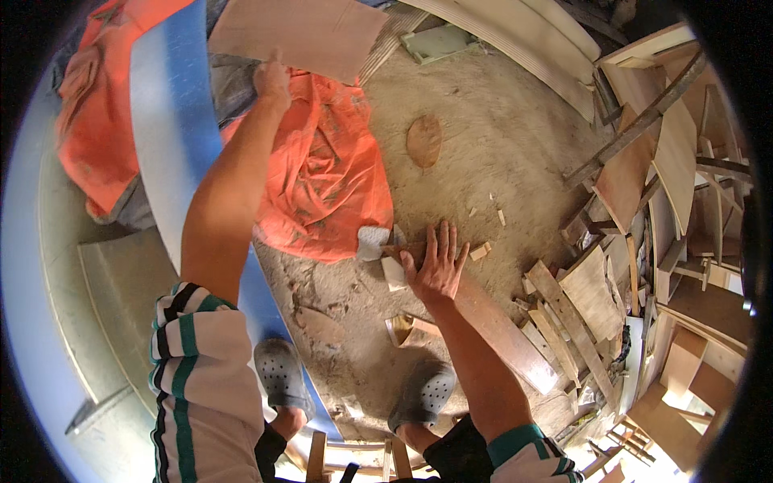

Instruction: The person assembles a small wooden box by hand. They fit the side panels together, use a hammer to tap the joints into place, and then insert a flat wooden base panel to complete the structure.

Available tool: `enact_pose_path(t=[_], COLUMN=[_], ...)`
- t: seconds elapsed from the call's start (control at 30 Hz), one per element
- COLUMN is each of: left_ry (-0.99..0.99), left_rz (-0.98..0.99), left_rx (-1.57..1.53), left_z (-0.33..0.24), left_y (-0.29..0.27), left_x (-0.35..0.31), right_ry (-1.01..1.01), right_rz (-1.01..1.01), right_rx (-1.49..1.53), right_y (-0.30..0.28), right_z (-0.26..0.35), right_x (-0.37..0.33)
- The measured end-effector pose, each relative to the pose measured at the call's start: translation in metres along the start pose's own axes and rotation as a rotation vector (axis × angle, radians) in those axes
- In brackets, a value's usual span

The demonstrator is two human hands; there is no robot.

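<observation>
My left hand (274, 82) reaches far forward and grips the near edge of a flat brown board (302, 34), with a finger lying over the edge and the others mostly hidden. Beneath that wrist spreads a crumpled orange cloth (326, 173) with dirt marks. My right hand (439, 270) is open, palm down with fingers apart, over the far end of a long brown plank (503, 334); whether it presses on the wood I cannot tell. Beside its thumb are a pale wood block (394, 274) and a grey-white piece (372, 242).
A blue and white panel (165, 88) runs along my left. Wood offcuts (564, 322) pile up at the right, near leaning boards (624, 177). A brown oval piece (424, 141) lies on the dirt floor. My feet in grey clogs (282, 374) flank a small box-shaped offcut (411, 328).
</observation>
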State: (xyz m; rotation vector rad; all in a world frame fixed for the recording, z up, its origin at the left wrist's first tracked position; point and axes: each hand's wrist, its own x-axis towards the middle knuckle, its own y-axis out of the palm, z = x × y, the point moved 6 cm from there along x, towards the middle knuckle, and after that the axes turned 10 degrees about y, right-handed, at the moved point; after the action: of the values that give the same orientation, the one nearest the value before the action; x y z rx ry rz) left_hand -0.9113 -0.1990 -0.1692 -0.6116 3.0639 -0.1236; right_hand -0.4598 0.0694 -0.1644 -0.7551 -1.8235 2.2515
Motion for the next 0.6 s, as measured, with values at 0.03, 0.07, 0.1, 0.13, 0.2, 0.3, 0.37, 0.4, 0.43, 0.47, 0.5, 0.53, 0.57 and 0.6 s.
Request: enact_pose_path(t=[0.03,0.07,0.1,0.13,0.2,0.3,0.37,0.4,0.43,0.47,0.5,0.53,0.57,0.6], left_ry=[-0.104,-0.151,-0.197,-0.195,-0.18,-0.167,-0.149,-0.143,-0.136,-0.118,-0.103,-0.092,-0.092,-0.087], left_rz=[-0.069,-0.115,-0.165,-0.179,-0.164,-0.075,-0.012,0.023,0.056,0.094,0.14,0.191,0.306,0.42], left_rx=[-0.016,0.041,0.098,0.223,0.216,-0.141,-0.366,-0.36,-0.355,-0.35,-0.311,-0.277,-0.278,-0.28], left_z=[-0.002,-0.004,-0.004,-0.007,-0.025,-0.059,-0.086,-0.098,-0.11,-0.128,-0.14,-0.152,-0.16,-0.17], left_y=[0.017,0.024,0.026,0.024,0.039,0.066,0.069,0.065,0.057,0.049,0.035,0.021,0.004,-0.013], left_x=[-0.004,-0.006,-0.004,-0.004,-0.006,-0.035,-0.059,-0.071,-0.085,-0.095,-0.111,-0.13,-0.142,-0.154], right_ry=[0.029,0.029,0.024,0.016,0.017,0.004,0.003,-0.002,-0.007,-0.015,-0.018,0.004,0.024,0.039], right_rz=[-0.008,-0.007,-0.002,0.003,-0.015,-0.063,-0.058,-0.057,-0.048,-0.048,-0.04,-0.069,-0.102,-0.14], right_rx=[-0.007,-0.008,-0.005,-0.002,0.032,0.065,0.098,0.12,0.161,0.211,0.257,0.345,0.435,0.524], right_y=[0.002,0.001,0.001,0.001,0.0,-0.005,-0.008,-0.01,-0.013,-0.016,-0.017,-0.012,-0.002,0.002], right_z=[-0.007,-0.009,-0.008,-0.007,-0.005,-0.008,-0.008,-0.007,-0.006,-0.005,-0.007,-0.014,-0.021,-0.028], right_x=[0.0,0.002,0.002,0.0,0.001,-0.003,-0.003,-0.003,-0.004,-0.002,-0.004,-0.005,-0.003,-0.002])
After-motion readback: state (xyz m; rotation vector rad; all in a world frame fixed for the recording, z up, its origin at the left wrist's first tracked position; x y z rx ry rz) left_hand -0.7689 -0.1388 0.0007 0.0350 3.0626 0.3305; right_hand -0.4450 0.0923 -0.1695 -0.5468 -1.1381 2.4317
